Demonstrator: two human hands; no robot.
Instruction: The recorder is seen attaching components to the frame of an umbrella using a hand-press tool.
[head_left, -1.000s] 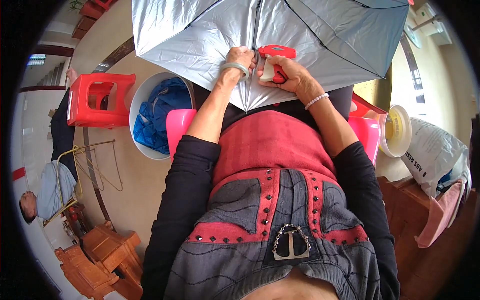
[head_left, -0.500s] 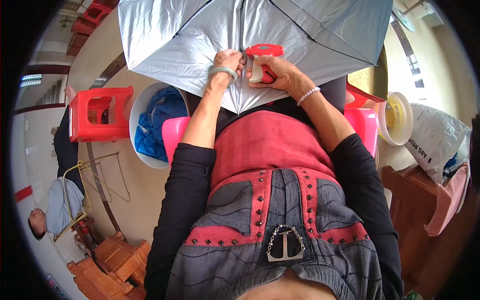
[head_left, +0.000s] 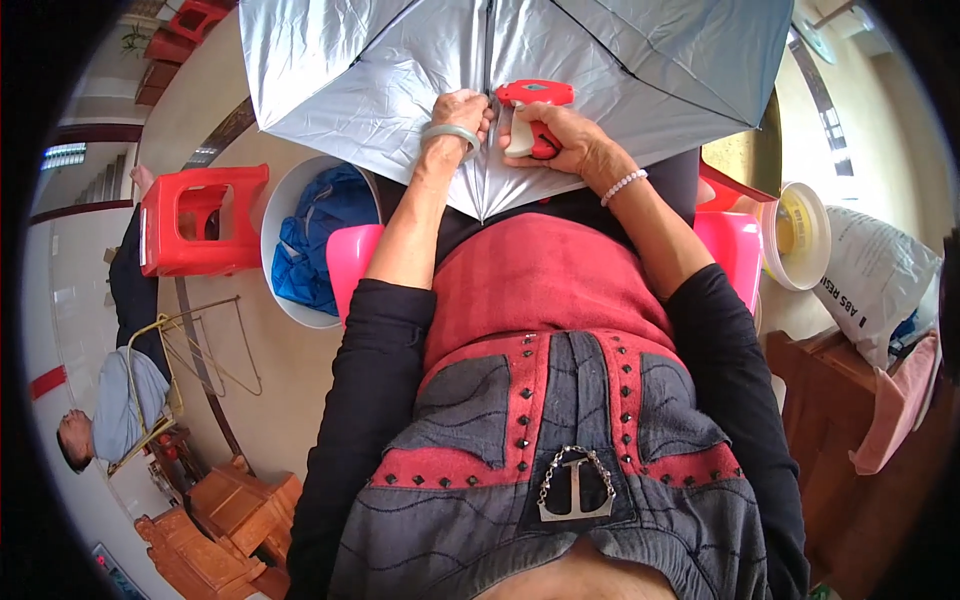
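Note:
An opened umbrella [head_left: 330, 80] with a silver inner side and dark ribs spreads across my lap, one point toward me. My left hand [head_left: 461, 118], with a pale bangle at the wrist, is closed in a pinch on the umbrella cloth beside a middle rib. To its right, my right hand [head_left: 565, 140] wraps round the grip of a red-and-white tagging gun [head_left: 535, 93]. The gun's nose points left, close to my left fingertips. What lies exactly between those fingertips is too small to make out.
On the left stand a white bucket [head_left: 268, 250] holding blue cloth [head_left: 335, 215] and a red plastic stool [head_left: 160, 235]. Farther left a person [head_left: 135, 390] sits by a metal frame. At right are a pale bucket [head_left: 815, 245] and a white sack [head_left: 880, 275].
The gun's nose has drawn slightly away from my left fingers. The whole view has shifted a little; both hands keep their holds.

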